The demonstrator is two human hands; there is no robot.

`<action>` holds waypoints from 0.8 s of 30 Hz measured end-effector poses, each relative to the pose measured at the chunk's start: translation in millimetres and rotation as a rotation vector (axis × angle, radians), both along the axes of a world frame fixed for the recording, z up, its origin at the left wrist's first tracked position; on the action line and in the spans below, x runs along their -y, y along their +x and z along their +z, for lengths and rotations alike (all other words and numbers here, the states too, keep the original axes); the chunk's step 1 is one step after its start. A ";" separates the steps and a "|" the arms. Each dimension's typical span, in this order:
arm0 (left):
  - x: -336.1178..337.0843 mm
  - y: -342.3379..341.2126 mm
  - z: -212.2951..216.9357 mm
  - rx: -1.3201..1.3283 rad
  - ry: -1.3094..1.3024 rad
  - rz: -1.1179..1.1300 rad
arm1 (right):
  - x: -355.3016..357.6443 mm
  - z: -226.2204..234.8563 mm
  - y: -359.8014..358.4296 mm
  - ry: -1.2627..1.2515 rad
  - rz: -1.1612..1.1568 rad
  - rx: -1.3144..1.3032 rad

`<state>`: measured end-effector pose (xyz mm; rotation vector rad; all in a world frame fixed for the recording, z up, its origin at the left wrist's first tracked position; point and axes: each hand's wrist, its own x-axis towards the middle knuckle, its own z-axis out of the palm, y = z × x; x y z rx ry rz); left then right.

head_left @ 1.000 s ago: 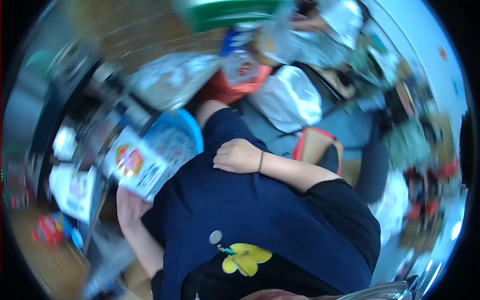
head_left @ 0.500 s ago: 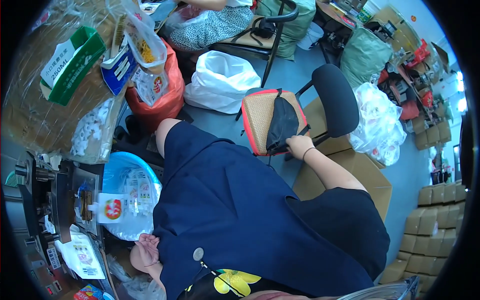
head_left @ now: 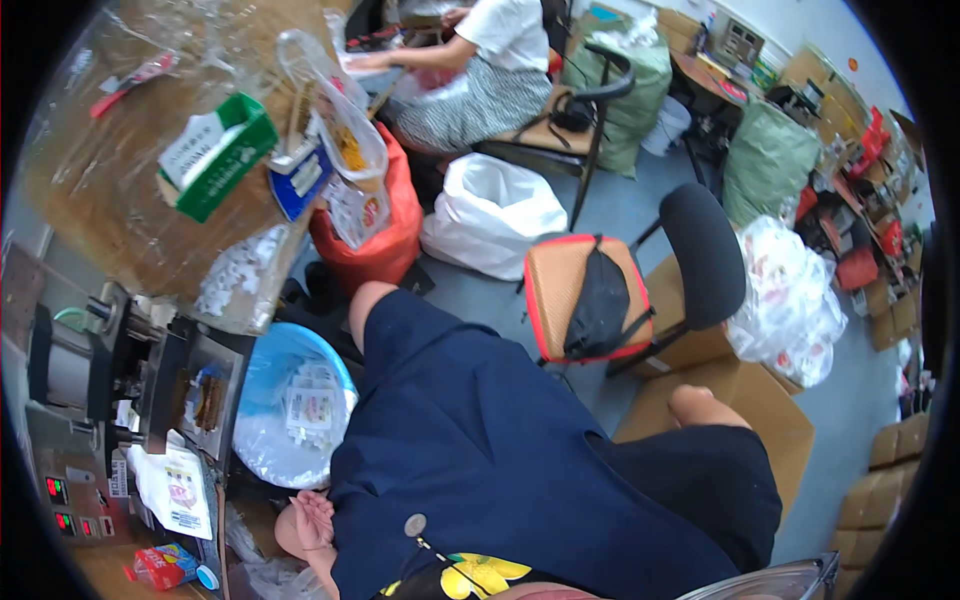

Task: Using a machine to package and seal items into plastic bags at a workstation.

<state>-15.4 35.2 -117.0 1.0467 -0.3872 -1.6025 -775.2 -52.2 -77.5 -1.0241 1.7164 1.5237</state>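
My left hand (head_left: 314,519) rests against the side of my navy apron (head_left: 480,410), palm turned up and fingers loosely curled, with nothing visible in it. Just beyond it stands a light-blue basin (head_left: 290,340) lined with clear plastic, holding printed pouches (head_left: 313,405). My right arm (head_left: 703,407) is bent, and only a short stretch shows past the dark sleeve; the right hand is hidden. Ahead of that arm is a chair with a woven, red-edged seat cushion (head_left: 550,290). A black bag (head_left: 600,305) lies on the cushion.
At left, a machine (head_left: 165,390) with a metal plate stands beside a white pouch (head_left: 175,490). A plastic-covered table (head_left: 120,180) holds a green box (head_left: 235,160). Red (head_left: 385,230) and white sacks (head_left: 490,215) stand ahead, near a seated person (head_left: 470,80). An open carton (head_left: 760,420) is at right.
My right hand has let go of the black bag and drawn back out of sight. The pouch sticking out of the machine over the basin is no longer there. The whole view has shifted.
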 end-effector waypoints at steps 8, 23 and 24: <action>7.7 11.1 -18.0 -0.155 0.003 -0.016 | 62.6 9.8 15.6 -0.261 0.131 0.039; 20.3 18.2 -34.9 -0.256 0.039 -0.071 | 78.6 -28.6 37.8 -0.457 0.331 0.123; 21.8 18.0 -32.8 -0.256 0.033 -0.078 | 75.5 -32.7 40.4 -0.456 0.345 0.128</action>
